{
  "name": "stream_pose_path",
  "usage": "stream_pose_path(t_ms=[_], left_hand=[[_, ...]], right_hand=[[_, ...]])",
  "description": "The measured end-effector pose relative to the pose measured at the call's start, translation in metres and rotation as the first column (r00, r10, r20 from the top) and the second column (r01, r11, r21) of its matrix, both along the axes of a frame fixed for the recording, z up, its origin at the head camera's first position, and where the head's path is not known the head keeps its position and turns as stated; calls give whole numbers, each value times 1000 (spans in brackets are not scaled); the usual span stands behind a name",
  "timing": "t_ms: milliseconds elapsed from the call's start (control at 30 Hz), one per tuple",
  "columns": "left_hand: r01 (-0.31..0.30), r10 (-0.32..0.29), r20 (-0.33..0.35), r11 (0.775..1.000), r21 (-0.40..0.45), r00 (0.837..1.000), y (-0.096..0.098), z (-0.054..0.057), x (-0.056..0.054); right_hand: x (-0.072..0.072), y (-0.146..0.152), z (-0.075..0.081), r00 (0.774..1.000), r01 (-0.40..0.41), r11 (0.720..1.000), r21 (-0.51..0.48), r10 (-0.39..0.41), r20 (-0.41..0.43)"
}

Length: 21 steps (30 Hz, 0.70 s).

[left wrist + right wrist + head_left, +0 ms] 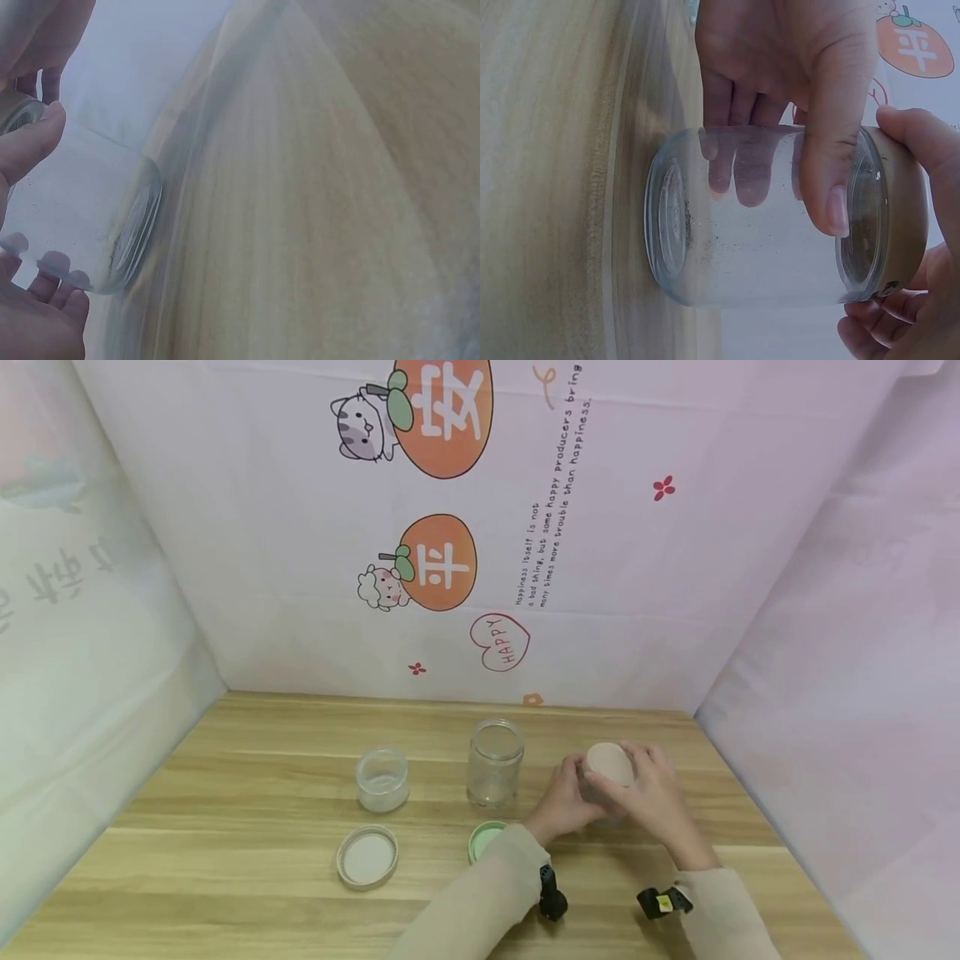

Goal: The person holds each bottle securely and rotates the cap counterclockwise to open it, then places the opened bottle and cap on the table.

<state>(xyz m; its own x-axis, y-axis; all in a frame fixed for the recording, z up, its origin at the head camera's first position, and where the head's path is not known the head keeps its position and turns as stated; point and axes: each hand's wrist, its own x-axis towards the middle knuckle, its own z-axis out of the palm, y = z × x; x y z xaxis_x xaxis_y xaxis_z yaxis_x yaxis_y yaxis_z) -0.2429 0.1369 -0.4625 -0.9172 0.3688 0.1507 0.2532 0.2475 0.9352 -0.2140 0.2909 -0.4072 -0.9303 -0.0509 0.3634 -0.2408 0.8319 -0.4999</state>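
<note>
A clear glass jar [772, 247] with a beige lid [610, 764] stands at the right of the table. My left hand [566, 806] grips the jar's body, its thumb along the glass and the other fingers round the far side, as the right wrist view shows. From above, my right hand [654, 793] holds the lid between thumb and fingers. The lid sits on the jar's mouth. In the left wrist view the jar's base [135, 232] is close to the tabletop, and the jar looks empty apart from specks on the glass.
Left of the hands stands a tall open glass jar [495, 768], with a shorter open jar [382, 781] beyond it. A beige lid [367, 858] lies nearer the front, and a green lid [486, 837] is partly hidden by my left sleeve. Printed cloth [600, 652] walls the wooden table [225, 843].
</note>
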Motion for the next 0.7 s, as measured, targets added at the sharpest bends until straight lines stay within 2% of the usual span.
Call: stream_pose_path(t_ms=[333,700], left_hand=[[28,-28,9,999,42,1000,-3,-2,-2],[40,-40,7,999,37,999,-1,-2,-4]], right_hand=[[-2,-1,-5,1000,-5,1000,-19,4,-21],[-3,1,-6,999,-9,1000,-25,8,-51]])
